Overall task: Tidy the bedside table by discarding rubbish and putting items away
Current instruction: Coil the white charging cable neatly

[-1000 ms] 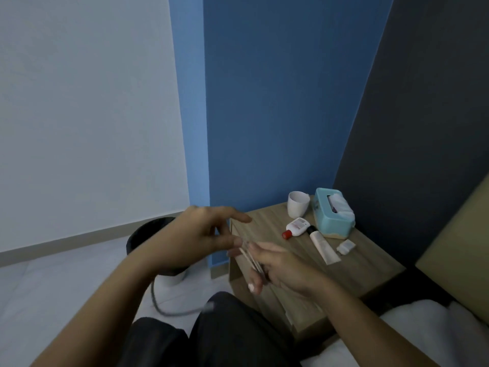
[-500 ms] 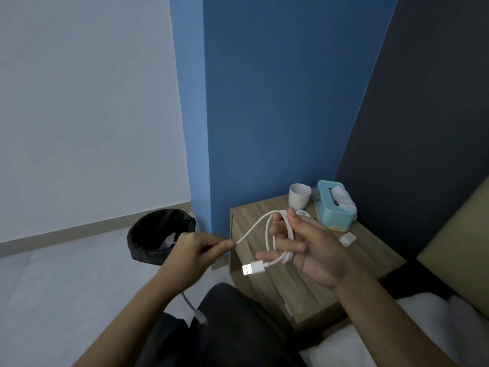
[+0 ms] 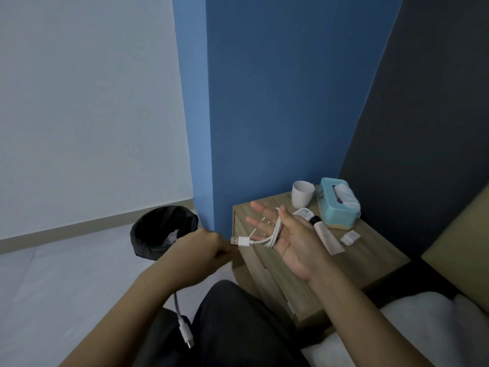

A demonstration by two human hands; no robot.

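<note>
one white cable (image 3: 276,229), two jobs: right hand (image 3: 291,241) spread palm up as a spool for its loops, left hand (image 3: 206,247) pinching the loose run, likely to wind on.

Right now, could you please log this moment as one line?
cable: looped round right hand | left hand: grips cable | right hand: open

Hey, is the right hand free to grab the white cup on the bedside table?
Probably not yet: the right hand lies open with the white cable looped over it, though nothing blocks the cup.
</note>
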